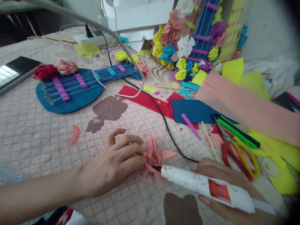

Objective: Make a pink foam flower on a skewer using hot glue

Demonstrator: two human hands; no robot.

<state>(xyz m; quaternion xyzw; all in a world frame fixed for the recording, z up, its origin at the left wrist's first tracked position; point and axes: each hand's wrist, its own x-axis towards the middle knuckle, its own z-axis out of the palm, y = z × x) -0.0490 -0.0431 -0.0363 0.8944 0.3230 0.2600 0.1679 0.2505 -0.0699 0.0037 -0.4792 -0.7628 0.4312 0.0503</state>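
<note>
Right hand (212, 170) wraps the glue gun (203, 186), fingers mostly hidden behind its body, wrist cut off at frame bottom. Nozzle tip meets the pink flower (153, 156), contact hard to see. Left hand (117, 164) pinches that flower on the quilted cover (35, 131). I see bare quilt on the left; scissors (236, 147) and black cord (164, 120) crowd the right.

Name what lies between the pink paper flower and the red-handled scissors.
In the head view, a black cable and a thin wooden stick cross that stretch.
</note>
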